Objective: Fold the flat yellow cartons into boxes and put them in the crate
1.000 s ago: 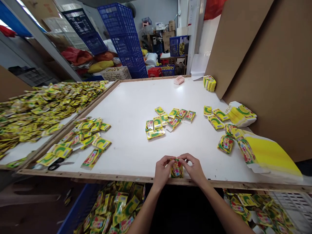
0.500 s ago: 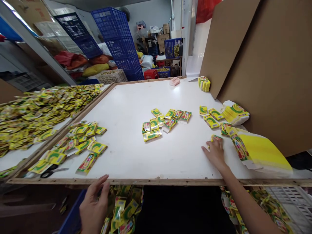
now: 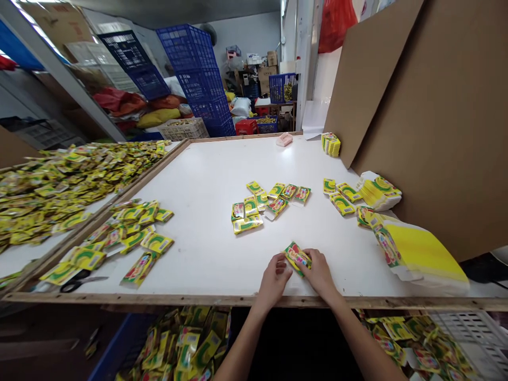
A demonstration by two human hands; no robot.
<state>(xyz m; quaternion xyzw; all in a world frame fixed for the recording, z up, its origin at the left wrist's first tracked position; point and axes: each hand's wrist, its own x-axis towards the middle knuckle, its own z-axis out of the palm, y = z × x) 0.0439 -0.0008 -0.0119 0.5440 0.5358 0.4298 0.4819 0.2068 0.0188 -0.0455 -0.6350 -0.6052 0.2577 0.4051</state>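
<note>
Just above the table's front edge, my right hand (image 3: 320, 272) grips a small yellow-green printed carton (image 3: 297, 257) by its right end. My left hand (image 3: 274, 279) is at the carton's left end, fingers curved and apart; whether its fingertips touch the carton I cannot tell. Beyond my hands, a loose group of similar small cartons (image 3: 251, 206) lies mid-table. More small cartons (image 3: 342, 204) are to the right, beside stacks of flat yellow carton blanks (image 3: 426, 246).
On the white table (image 3: 198, 174), a heap of cartons (image 3: 138, 225) and black-handled scissors (image 3: 75, 281) lie left. A wooden rim (image 3: 178, 300) edges it. Large cardboard sheets (image 3: 436, 132) stand at the right. Below the table are crates of cartons (image 3: 186, 344). Blue crates (image 3: 202, 79) stand behind.
My right hand has brought a carton from the right side to the front middle of the table. My left hand has come up from below the left front edge to meet it.
</note>
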